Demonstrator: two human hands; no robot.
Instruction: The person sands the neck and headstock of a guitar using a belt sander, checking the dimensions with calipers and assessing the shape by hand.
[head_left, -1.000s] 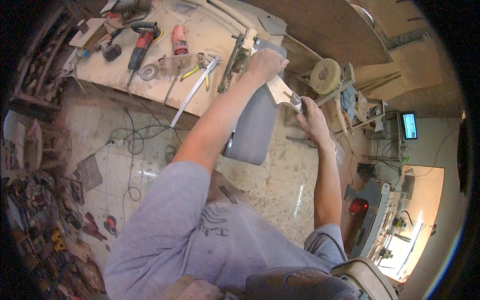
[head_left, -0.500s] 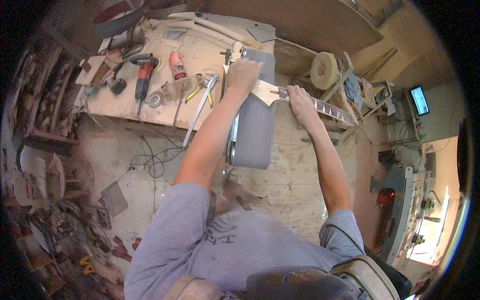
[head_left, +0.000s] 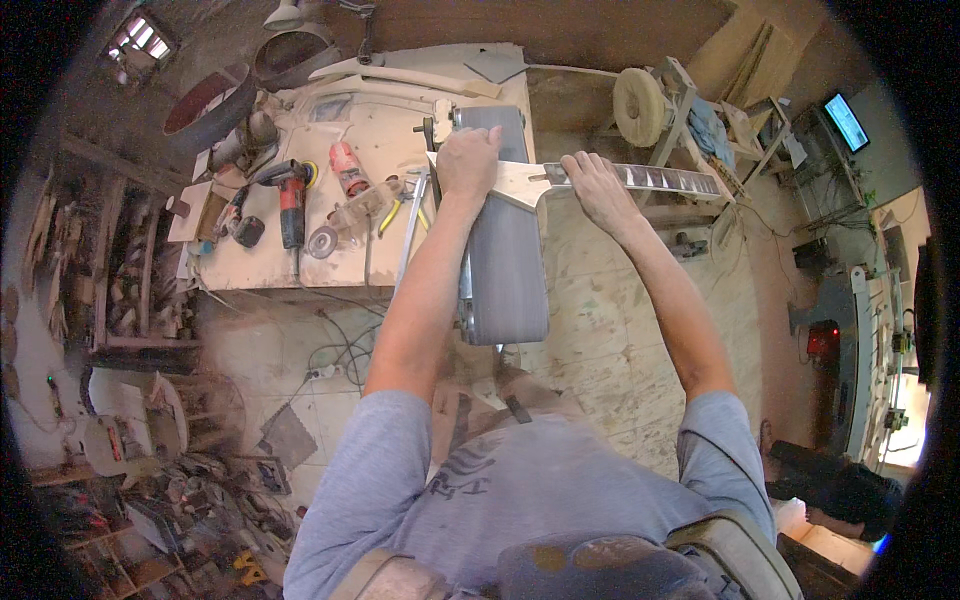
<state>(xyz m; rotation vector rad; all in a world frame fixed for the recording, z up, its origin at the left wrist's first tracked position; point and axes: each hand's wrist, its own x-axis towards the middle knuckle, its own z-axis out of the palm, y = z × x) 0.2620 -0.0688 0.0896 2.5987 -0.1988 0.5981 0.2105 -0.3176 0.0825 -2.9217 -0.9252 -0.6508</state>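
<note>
I hold a pale wooden guitar neck (head_left: 640, 179) flat across the grey belt of a belt sander (head_left: 505, 270). My left hand (head_left: 468, 160) grips its wide headstock end, right over the belt. My right hand (head_left: 598, 190) clasps the neck a little further right, where the dark fretboard with pale inlays begins. The fretboard end sticks out to the right past my hand. Both arms reach forward from the lower edge.
A dusty workbench (head_left: 260, 265) at left carries a red power drill (head_left: 290, 205), an angle grinder (head_left: 343, 168), pliers and discs. A buffing wheel (head_left: 638, 105) stands behind. Cables lie on the dusty floor (head_left: 620, 330). A lit screen (head_left: 846, 120) hangs at right; clutter fills the lower left.
The view has swung, so bench and sander now sit more central. My hands have brought the guitar neck level across the belt, the left hand now on the headstock over it.
</note>
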